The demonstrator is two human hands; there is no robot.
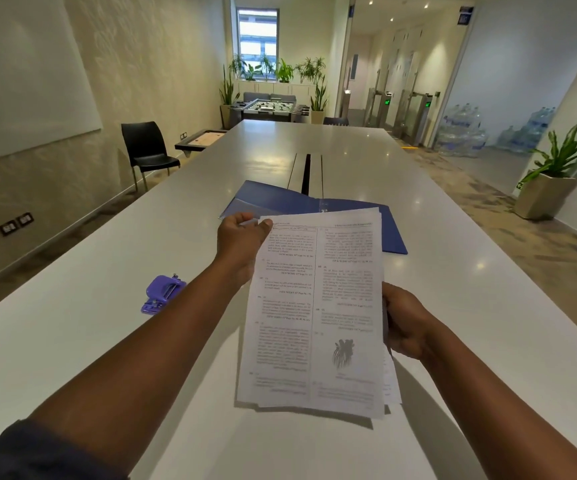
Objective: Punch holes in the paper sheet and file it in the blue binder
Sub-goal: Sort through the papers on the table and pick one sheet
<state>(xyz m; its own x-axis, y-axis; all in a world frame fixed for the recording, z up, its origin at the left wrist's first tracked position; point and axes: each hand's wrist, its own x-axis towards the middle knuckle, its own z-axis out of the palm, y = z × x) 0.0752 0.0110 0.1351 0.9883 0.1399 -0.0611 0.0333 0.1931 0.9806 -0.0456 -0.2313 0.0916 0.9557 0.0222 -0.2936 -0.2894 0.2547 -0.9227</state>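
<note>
The person held a small stack of printed paper sheets [318, 306] above the white tabletop [72, 323] with both hands. The left hand [242, 244] gripped the stack at its far left corner, thumb lying on the top page and the fingers curled underneath, out of sight. The right hand [406, 323] clasped the right edge lower down, its fingers [389, 303] wrapped round the edge of the pages. The sheets were slightly fanned, so the edges of several pages showed at the bottom and right. The top page carried 2 columns of dense text and a dark printed figure near its lower right.

Beyond the papers, the blue binder [280, 199] lay open and flat on the tabletop, partly hidden by the top of the stack. A purple hole punch [163, 294] sat on the tabletop to the left, just beside the left forearm and well apart from the binder. A black chair [147, 152] stood by the left wall, and a potted plant [553, 174] stood on the floor at the right.
</note>
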